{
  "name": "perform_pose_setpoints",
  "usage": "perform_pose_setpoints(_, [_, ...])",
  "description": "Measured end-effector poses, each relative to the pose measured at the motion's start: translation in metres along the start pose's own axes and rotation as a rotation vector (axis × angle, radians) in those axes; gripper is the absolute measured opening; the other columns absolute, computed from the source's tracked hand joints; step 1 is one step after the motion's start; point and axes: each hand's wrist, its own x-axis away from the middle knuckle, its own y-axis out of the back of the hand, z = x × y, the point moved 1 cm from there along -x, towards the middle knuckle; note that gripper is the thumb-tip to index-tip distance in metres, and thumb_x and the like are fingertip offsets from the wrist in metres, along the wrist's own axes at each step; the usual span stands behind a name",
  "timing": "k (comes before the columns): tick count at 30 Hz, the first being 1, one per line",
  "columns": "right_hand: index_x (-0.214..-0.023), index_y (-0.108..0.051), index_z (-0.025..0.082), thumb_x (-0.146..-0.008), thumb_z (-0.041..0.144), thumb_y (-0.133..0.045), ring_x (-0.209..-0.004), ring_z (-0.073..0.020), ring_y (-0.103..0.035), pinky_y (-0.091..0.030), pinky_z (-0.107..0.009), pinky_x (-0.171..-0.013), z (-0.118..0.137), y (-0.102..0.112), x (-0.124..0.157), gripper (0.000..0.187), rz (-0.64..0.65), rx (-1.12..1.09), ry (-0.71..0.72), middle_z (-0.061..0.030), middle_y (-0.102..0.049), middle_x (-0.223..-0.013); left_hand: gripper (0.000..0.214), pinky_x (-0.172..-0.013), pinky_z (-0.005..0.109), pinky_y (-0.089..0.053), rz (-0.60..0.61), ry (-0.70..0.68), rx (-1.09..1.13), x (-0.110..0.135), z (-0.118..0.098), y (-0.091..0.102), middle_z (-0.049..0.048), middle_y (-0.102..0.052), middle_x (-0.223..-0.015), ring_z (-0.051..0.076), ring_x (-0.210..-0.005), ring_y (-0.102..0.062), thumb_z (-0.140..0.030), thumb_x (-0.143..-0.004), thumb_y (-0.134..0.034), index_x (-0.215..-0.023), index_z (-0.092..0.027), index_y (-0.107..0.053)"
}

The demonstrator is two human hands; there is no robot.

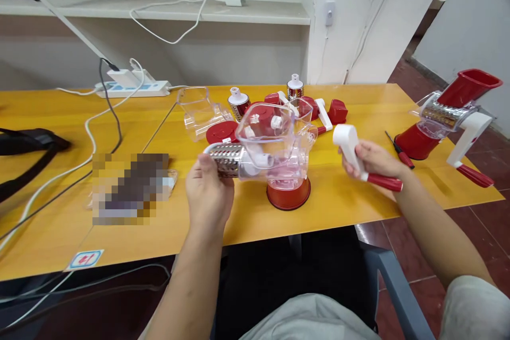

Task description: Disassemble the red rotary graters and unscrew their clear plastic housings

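My left hand (pixel 209 188) is closed on the outer end of a metal grater drum (pixel 227 160), whose other end sits partway inside the clear plastic grater body (pixel 266 130). That body stands upright on a red round base (pixel 288 194) near the table's front edge. To the right, my right hand (pixel 368 159) grips a crank handle with a white arm (pixel 347 143) and a red grip (pixel 384 182). The crank is held in the air, apart from the grater body.
A complete rotary grater (pixel 450 111) and a screwdriver (pixel 400 151) are at the right. Behind are a second clear body (pixel 201 114), drums (pixel 239 103), red discs (pixel 223 133) and red parts (pixel 338 111). A power strip (pixel 135 88) with cables and a blurred patch (pixel 135 186) lie left.
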Motion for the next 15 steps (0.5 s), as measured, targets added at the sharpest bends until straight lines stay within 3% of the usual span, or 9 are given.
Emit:
perform_pose_setpoints(3, [-0.135, -0.067, 0.016, -0.112, 0.063, -0.069, -0.086, -0.0165, -0.072, -0.065, -0.033, -0.079, 0.014, 0.054, -0.008, 0.053, -0.340, 0.272, -0.136, -0.0076, -0.075, -0.112, 0.068, -0.085, 0.027, -0.068, -0.201, 0.062, 0.166, -0.002, -0.002, 0.014, -0.0008, -0.078, -0.095, 0.015, -0.093, -0.075, -0.072, -0.067, -0.106, -0.094, -0.020, -0.072])
perform_pose_setpoints(6, [-0.140, -0.070, 0.016, -0.112, 0.044, -0.075, -0.117, -0.0242, -0.075, -0.068, -0.044, -0.101, 0.020, 0.085, -0.030, 0.040, -0.601, 0.539, -0.309, -0.0120, -0.072, -0.136, 0.072, -0.086, 0.031, -0.068, -0.359, 0.022, 0.150, 0.006, -0.004, 0.032, -0.0008, -0.075, -0.095, 0.017, -0.096, -0.073, -0.069, -0.062, -0.109, -0.095, -0.019, -0.068])
perform_pose_setpoints(9, [-0.145, -0.069, 0.016, -0.111, 0.042, -0.077, -0.130, -0.0284, -0.072, -0.066, -0.051, -0.110, 0.023, 0.093, -0.057, 0.044, -0.759, 0.728, -0.398, -0.0143, -0.069, -0.147, 0.055, -0.092, 0.033, -0.067, -0.442, -0.058, 0.131, 0.023, -0.012, 0.038, -0.0003, -0.076, -0.095, 0.020, -0.101, -0.073, -0.060, -0.075, -0.101, -0.096, -0.020, -0.069])
perform_pose_setpoints(12, [-0.145, -0.070, 0.017, -0.110, 0.043, -0.078, -0.131, -0.0289, -0.072, -0.065, -0.052, -0.113, 0.032, 0.091, -0.082, 0.044, -0.838, 0.826, -0.380, -0.0136, -0.069, -0.148, 0.035, -0.095, 0.035, -0.066, -0.440, -0.167, 0.118, 0.040, -0.032, 0.026, -0.0007, -0.075, -0.088, 0.024, -0.102, -0.075, -0.055, -0.091, -0.083, -0.088, -0.024, -0.067])
perform_pose_setpoints(15, [-0.148, -0.067, 0.014, -0.113, 0.046, -0.071, -0.141, -0.0342, -0.066, -0.055, -0.060, -0.124, 0.048, 0.076, -0.088, 0.047, -0.884, 0.839, -0.220, -0.0190, -0.066, -0.153, 0.029, -0.075, 0.037, -0.065, -0.405, -0.274, 0.094, 0.062, -0.057, 0.011, -0.0008, -0.067, -0.078, 0.026, -0.089, -0.074, -0.055, -0.093, -0.072, -0.086, -0.026, -0.069])
